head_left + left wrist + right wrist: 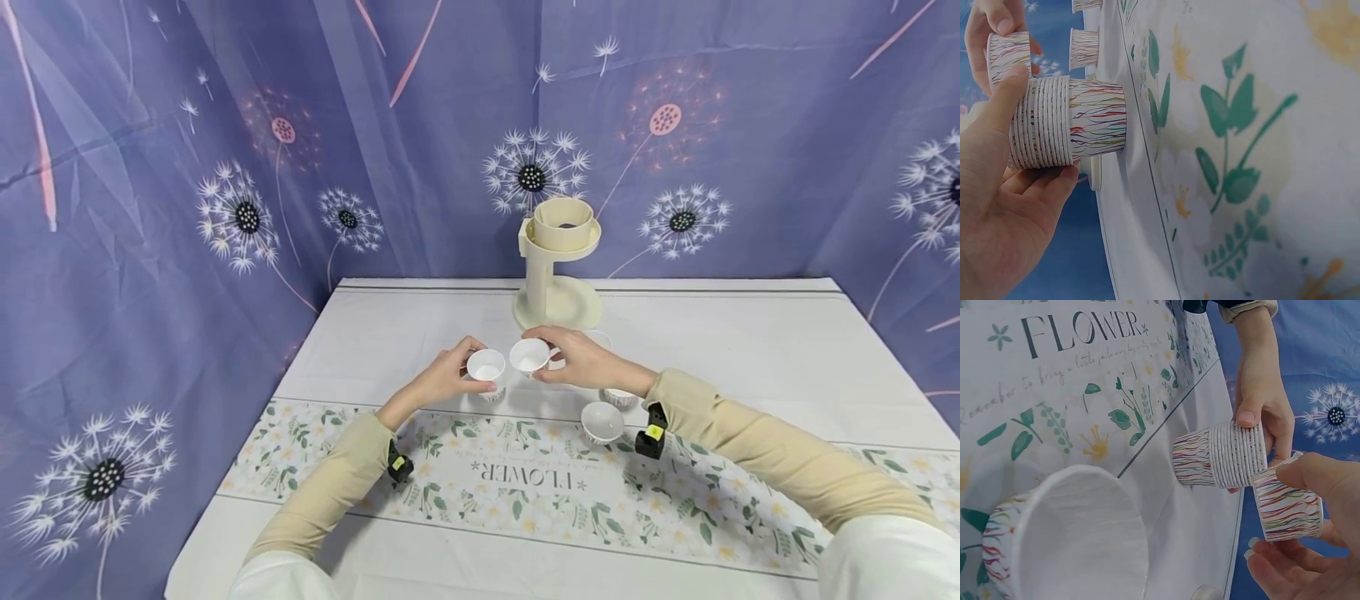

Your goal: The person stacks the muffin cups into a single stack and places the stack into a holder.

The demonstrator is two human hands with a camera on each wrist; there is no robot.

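Note:
My left hand [442, 377] grips a stack of nested paper cups [1041, 122] around its rims, thumb on one side and fingers on the other. The cups are white with wavy coloured lines, and the stack's base is close over the table. Just right of the stack, my right hand [588, 360] pinches a single paper cup [1288, 503] of the same pattern between thumb and fingers. In the right wrist view its rim overlaps the stack's rim end. The mouths of both the stack and the single cup face up in the head view.
A paper cup [602, 423] stands on the floral table runner [525, 483], with another cup [618, 398] under my right wrist and a third [600, 338] behind my right hand. A cream stand [538, 283] with a ring-shaped holder rises at the back, before the blue curtain [450, 167].

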